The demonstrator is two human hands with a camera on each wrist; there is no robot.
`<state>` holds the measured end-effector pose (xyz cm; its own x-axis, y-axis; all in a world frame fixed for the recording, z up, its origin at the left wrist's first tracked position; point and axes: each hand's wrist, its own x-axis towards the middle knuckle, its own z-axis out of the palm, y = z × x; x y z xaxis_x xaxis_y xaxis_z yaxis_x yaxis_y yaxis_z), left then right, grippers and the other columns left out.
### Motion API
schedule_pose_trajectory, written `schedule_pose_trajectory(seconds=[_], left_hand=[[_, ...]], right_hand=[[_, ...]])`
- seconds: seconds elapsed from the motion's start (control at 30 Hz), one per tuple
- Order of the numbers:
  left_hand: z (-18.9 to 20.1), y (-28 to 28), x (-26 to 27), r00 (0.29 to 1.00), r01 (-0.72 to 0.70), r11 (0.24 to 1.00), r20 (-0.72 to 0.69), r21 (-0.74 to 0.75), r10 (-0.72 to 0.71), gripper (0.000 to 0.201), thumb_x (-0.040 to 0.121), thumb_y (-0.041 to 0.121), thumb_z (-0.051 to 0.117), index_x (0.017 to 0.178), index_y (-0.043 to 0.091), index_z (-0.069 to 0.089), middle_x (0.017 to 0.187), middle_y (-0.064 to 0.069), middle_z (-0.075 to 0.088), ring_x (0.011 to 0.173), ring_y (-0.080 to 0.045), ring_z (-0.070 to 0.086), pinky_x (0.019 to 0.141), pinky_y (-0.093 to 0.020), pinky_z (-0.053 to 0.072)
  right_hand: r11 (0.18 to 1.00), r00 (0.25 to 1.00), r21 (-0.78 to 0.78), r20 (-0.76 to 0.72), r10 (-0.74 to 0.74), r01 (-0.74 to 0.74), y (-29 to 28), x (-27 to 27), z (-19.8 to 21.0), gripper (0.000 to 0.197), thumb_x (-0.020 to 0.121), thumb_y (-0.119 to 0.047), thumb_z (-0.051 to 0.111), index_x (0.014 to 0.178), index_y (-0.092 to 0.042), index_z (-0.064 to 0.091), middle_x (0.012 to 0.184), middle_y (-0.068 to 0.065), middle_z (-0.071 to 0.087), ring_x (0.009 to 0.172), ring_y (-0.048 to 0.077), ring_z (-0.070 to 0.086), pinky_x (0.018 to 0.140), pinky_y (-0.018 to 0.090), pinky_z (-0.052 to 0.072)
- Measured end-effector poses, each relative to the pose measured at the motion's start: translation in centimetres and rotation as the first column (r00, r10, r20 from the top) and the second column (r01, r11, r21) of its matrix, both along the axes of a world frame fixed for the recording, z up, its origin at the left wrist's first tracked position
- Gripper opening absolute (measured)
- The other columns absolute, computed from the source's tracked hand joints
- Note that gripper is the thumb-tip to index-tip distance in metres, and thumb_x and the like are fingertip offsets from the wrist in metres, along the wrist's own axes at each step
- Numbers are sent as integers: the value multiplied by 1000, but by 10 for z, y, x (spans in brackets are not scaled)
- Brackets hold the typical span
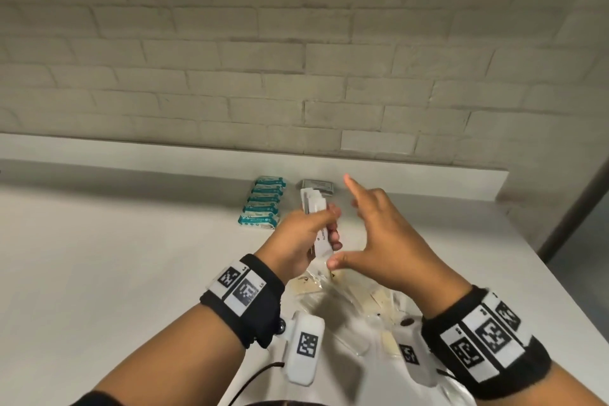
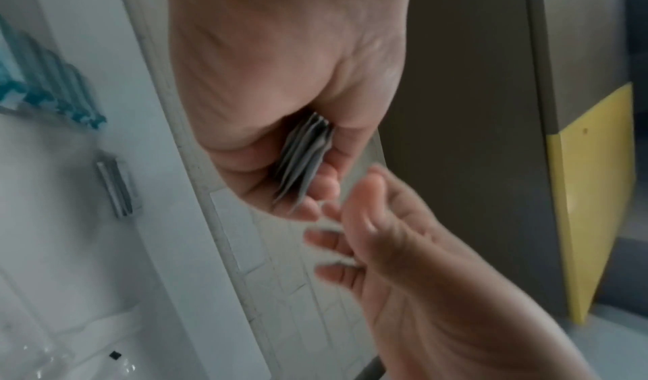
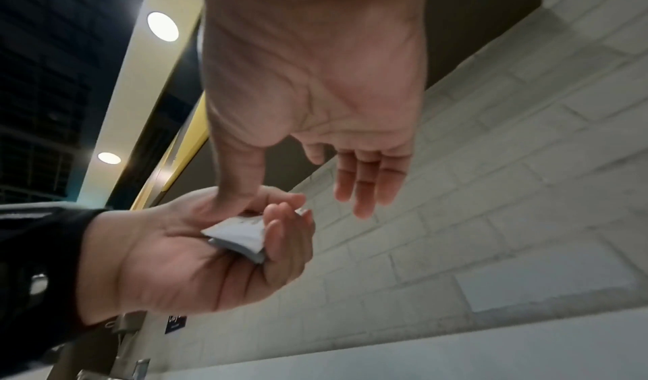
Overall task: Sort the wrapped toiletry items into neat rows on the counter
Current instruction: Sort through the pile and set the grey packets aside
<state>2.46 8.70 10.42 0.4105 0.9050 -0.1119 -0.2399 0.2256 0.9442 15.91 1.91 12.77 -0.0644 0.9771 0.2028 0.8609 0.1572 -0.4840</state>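
Crinkled clear plastic bags [image 1: 333,293] are lying nearest us; our left hand [image 1: 298,241] is gripping a stack of thin white sachets [image 1: 316,217], our right hand [image 1: 385,234] hovering beside, fingers spread; six teal-and-white wrapped packets [image 1: 263,203] are sitting in a row on the white counter [image 1: 131,257]

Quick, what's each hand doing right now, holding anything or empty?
Left hand: gripping a stack of white packets.
Right hand: open, fingers spread, holding nothing.

The right hand [image 3: 315,86] hangs from the top edge, palm showing, fingers [image 3: 364,183] straight and loosely spread, holding nothing; its thumb reaches down to the left hand [image 3: 196,250], which curls round a small stack of white packets [image 3: 238,237]; behind them runs a white brick wall [image 3: 508,192]; two round ceiling lights [image 3: 162,26] glow at upper left.
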Motion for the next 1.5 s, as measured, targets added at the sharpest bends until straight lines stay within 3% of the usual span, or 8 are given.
schedule_pose_trajectory(seconds=[0.1,0.23,0.67,0.83,0.97,1.17,1.37,1.5], left_hand=[[1,-7,5,981,155,988,-119,18,-152,19,89,-3,46,91,4,63,58,-9,52,49,-19,52,47,-25,46],[4,-10,6,970,219,974,-92,-65,-225,24,89,0,44,78,14,60,58,0,57,57,-13,55,53,-24,43],[3,-1,11,956,281,941,138,-189,-258,27,100,22,43,104,8,65,86,-10,70,78,-19,69,64,-29,58],[-2,15,12,967,22,973,251,-231,38,23,99,23,48,85,8,59,59,-2,48,49,-12,50,49,-25,49],[-1,38,14,908,-120,974,375,-192,186,27,100,26,44,81,13,57,58,1,52,68,-15,58,68,-31,50],[-29,66,32,921,-116,975,347,-189,177,26,100,28,45,79,15,54,65,1,54,66,-12,55,61,-25,48],[-70,120,16,984,-119,989,-140,-83,107,32,94,27,58,119,8,56,104,-7,64,92,-19,61,81,-29,46],[-69,159,3,748,170,966,-664,194,2,61,86,31,68,140,15,44,137,-1,51,121,-20,53,96,-29,43]], right_hand=[[981,962,-59,194,192,-184,0,-7,2,139,58,-47,85,137,-52,-29,155,-20,-5,142,1,-7,117,25,6],[976,956,86,235,178,-203,8,-5,1,119,68,-30,72,145,-46,-18,131,-10,34,130,10,31,96,14,27],[930,875,120,398,275,-347,21,-1,-7,114,70,-31,71,151,-38,-10,132,-3,35,128,14,34,108,24,33],[978,949,-103,-279,144,-179,34,6,-8,124,62,-38,86,147,-50,-4,139,-13,32,124,0,39,99,22,39],[943,646,-305,-748,-152,-132,58,8,-19,30,89,-26,63,115,-11,60,93,3,63,84,17,63,81,34,50],[903,386,-381,-877,-286,-196,93,5,-44,9,88,-7,64,95,-1,61,76,11,64,63,20,63,57,26,58],[787,516,-598,-726,-455,-148,140,32,-75,9,82,-1,69,89,0,63,69,16,65,48,18,62,48,25,57],[664,703,-743,-514,-491,-80,178,45,-94,7,84,-3,68,87,1,64,62,14,64,46,18,60,48,26,55]])
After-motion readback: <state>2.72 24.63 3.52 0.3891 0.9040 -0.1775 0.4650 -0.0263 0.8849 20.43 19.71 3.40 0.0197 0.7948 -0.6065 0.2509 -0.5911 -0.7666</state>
